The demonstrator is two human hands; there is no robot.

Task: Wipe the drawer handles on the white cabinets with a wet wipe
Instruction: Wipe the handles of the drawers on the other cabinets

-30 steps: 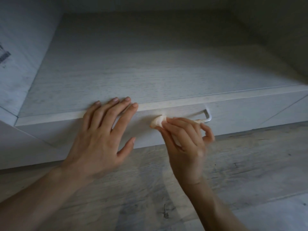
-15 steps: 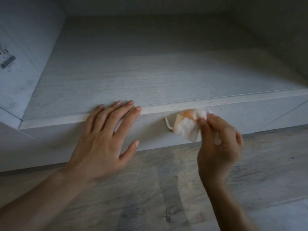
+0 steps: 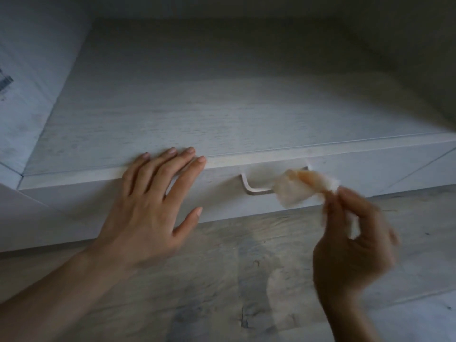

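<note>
Left hand [image 3: 148, 206]: flat, fingers straight and spread, 4 fingertips over the front edge of the pale wood-grain cabinet top [image 3: 222, 107], thumb out over the white drawer front [image 3: 345, 174].

Right hand [image 3: 350, 243]: blurred, fingers curled, pinching 1 end of a crumpled white wet wipe with an orange tint [image 3: 301, 187].

The wipe bunches up-left of that hand, over the right end of the slim pale bar handle [image 3: 256, 191], which sits between the 2 hands. Contact with the bar: cannot tell.

Risks, judged:
- An end-pinch gives little pressure, so the wipe may skim only the bar's front and leave the left bend and underside dirty.
- The loose bunch could snag or slip and fall to the grey plank floor [image 3: 246, 280].
- A tug might slide the drawer out unless the left hand braces it.
- The tinted patch may smear.
</note>
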